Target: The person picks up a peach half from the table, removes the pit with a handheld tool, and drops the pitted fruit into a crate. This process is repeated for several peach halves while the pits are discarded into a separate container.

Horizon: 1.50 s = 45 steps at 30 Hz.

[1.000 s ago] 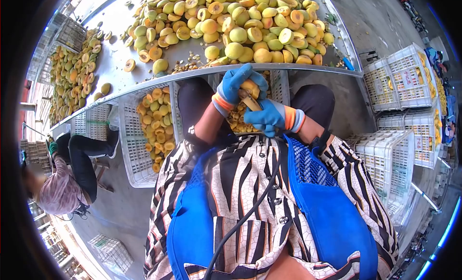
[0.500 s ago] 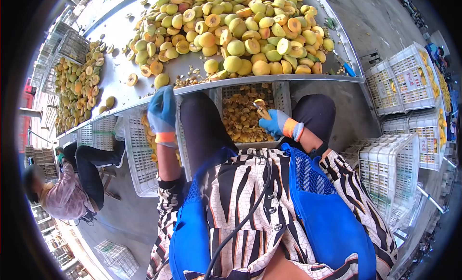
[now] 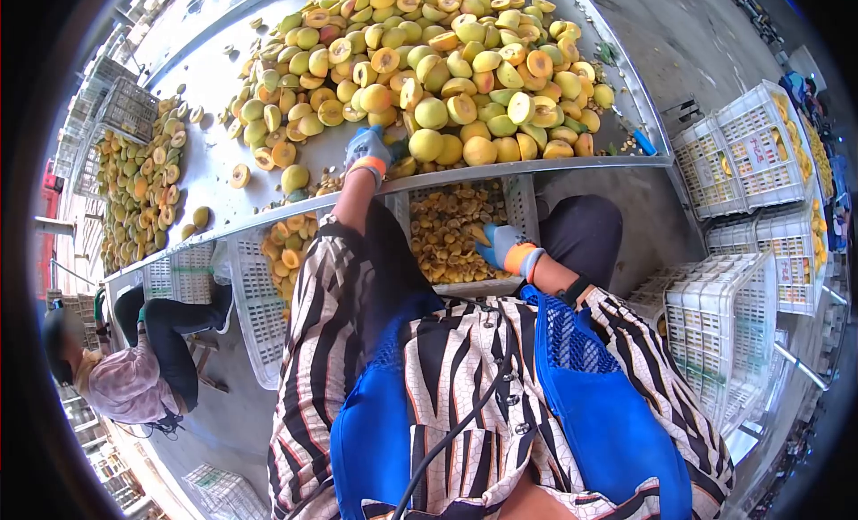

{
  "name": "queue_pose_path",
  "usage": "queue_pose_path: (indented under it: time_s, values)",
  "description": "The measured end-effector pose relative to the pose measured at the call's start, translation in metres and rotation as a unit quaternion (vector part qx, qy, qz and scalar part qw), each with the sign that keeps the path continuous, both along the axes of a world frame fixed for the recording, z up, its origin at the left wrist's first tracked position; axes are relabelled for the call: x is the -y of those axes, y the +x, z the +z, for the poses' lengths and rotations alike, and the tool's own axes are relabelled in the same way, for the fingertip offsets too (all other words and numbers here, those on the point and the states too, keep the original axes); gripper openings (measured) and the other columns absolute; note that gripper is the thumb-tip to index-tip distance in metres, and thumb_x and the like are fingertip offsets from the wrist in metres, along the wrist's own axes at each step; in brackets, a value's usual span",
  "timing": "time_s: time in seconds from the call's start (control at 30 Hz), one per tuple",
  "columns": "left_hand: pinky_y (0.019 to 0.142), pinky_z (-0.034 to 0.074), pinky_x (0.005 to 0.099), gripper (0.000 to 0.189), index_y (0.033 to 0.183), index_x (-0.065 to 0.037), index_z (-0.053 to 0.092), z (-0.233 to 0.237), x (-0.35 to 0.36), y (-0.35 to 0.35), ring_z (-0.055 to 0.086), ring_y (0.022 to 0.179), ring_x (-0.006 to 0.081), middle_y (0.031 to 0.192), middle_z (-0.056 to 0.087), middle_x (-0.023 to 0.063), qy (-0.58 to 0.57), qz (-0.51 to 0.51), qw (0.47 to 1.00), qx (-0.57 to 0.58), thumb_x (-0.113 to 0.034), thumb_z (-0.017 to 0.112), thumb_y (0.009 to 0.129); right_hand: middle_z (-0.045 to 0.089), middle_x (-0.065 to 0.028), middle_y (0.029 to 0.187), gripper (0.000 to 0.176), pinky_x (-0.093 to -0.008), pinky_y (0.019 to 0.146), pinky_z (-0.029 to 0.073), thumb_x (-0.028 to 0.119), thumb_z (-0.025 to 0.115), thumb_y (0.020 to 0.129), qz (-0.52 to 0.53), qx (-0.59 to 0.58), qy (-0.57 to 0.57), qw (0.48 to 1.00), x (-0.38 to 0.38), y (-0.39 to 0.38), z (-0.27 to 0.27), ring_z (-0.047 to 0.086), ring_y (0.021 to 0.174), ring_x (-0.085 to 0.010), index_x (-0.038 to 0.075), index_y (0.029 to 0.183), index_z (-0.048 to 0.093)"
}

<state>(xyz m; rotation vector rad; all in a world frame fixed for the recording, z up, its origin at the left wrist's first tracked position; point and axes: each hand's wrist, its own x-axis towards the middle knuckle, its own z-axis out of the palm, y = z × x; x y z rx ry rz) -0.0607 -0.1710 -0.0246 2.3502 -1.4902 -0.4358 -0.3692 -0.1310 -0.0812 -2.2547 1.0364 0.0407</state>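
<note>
Metal table [image 3: 214, 153] up front, co-worker [image 3: 125, 381] seated off left. Your left hand [image 3: 368, 149] is at the fruit pile's [image 3: 429, 64] near edge, can't tell if it's gripping; your right hand [image 3: 509, 250] is wrapped around a small tan tool [image 3: 481, 236] over the crate [image 3: 521, 202] of fruit pieces.

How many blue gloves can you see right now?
2: one on the left hand, at the near side of the fruit pile; one on the right hand, over the crate below the table edge. Others may be hidden.
</note>
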Motion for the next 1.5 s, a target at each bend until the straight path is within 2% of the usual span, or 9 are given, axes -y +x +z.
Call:
queue_pose_path:
  time_s: [0.07,0.13,0.27,0.4,0.47,0.73,0.87,1.07,1.5]
  values:
    - [0.088,0.049,0.0371,0.061,0.12,-0.006,0.06,0.001,0.0,0.002,0.062,0.101,0.0302,0.108,0.065,0.0185,-0.01,0.0,0.998,0.057,-0.045,0.073,0.074,0.062,-0.0277,0.08,0.032,-0.0505,0.069,0.047,0.031,0.063,0.083,-0.03,0.002,0.012,0.999,0.002,-0.001,0.003,0.06,0.078,-0.0458,0.002,0.094,0.057]
    - [0.084,0.05,0.0339,0.06,0.119,-0.004,0.06,0.005,-0.01,0.008,0.064,0.099,0.0241,0.106,0.066,0.0168,-0.059,0.069,0.978,-0.188,-0.039,0.077,0.073,0.063,-0.0263,0.08,0.032,-0.0487,0.066,0.049,0.032,0.062,0.084,-0.087,0.094,0.004,0.992,0.004,0.0,0.009,0.062,0.077,-0.0439,0.002,0.095,0.059]
    - [0.087,0.052,0.0372,0.035,0.113,0.004,0.058,-0.023,-0.044,0.007,0.059,0.105,0.0224,0.114,0.062,0.0133,-0.347,-0.095,0.726,-0.587,-0.019,0.059,0.086,0.062,-0.0266,0.078,0.03,-0.0515,0.063,0.047,0.031,0.063,0.083,-0.162,0.16,-0.01,0.974,0.011,0.016,0.039,0.06,0.074,-0.0454,0.003,0.09,0.057]
    - [0.089,0.051,0.042,0.03,0.11,0.002,0.06,0.017,-0.076,-0.048,0.06,0.103,0.0267,0.109,0.063,0.0154,-0.351,-0.046,0.731,-0.583,-0.021,0.053,0.091,0.061,-0.0261,0.075,0.027,-0.0515,0.061,0.046,0.028,0.063,0.083,-0.1,0.24,-0.065,0.964,-0.002,0.036,0.085,0.059,0.072,-0.0454,0.003,0.088,0.056]
    - [0.089,0.049,0.0404,0.04,0.111,0.003,0.059,0.045,-0.085,-0.069,0.06,0.101,0.0302,0.111,0.062,0.0159,-0.208,0.112,0.416,-0.878,-0.03,0.06,0.089,0.061,-0.0261,0.073,0.025,-0.0511,0.059,0.046,0.026,0.063,0.084,-0.079,0.243,-0.079,0.964,-0.009,0.043,0.094,0.059,0.07,-0.0449,0.003,0.088,0.055]
    - [0.093,0.048,0.0407,0.033,0.117,0.004,0.054,0.027,-0.1,-0.105,0.058,0.105,0.0284,0.11,0.062,0.0177,-0.281,-0.01,0.489,-0.826,-0.019,0.049,0.094,0.061,-0.0272,0.073,0.024,-0.0504,0.061,0.047,0.022,0.063,0.085,-0.04,0.195,-0.095,0.975,-0.027,0.04,0.102,0.06,0.071,-0.0445,0.002,0.093,0.053]
    - [0.092,0.05,0.0392,0.029,0.118,0.005,0.051,0.044,-0.114,-0.119,0.061,0.1,0.0278,0.111,0.061,0.0181,-0.379,-0.141,0.767,-0.499,-0.01,0.044,0.094,0.061,-0.0276,0.075,0.025,-0.0502,0.064,0.048,0.021,0.063,0.085,-0.044,0.152,-0.091,0.983,-0.035,0.036,0.105,0.06,0.074,-0.0448,0.001,0.096,0.053]
    - [0.078,0.053,0.0403,0.041,0.095,0.003,0.061,0.05,-0.107,-0.13,0.063,0.082,0.0298,0.093,0.065,0.0172,-0.243,0.112,0.532,-0.803,-0.037,0.052,0.092,0.062,-0.0273,0.08,0.026,-0.0496,0.066,0.049,0.019,0.064,0.082,-0.01,0.175,-0.123,0.977,-0.041,0.029,0.09,0.061,0.077,-0.0442,0.0,0.096,0.053]
    - [0.057,0.051,0.0357,0.052,0.074,-0.001,0.062,0.054,-0.108,-0.143,0.06,0.058,0.0259,0.068,0.062,0.0137,-0.231,0.133,0.635,-0.725,-0.049,0.049,0.092,0.064,-0.0232,0.076,0.026,-0.0438,0.059,0.051,0.023,0.057,0.083,-0.015,0.153,0.088,0.984,-0.05,0.026,0.121,0.064,0.066,-0.0379,0.002,0.098,0.059]
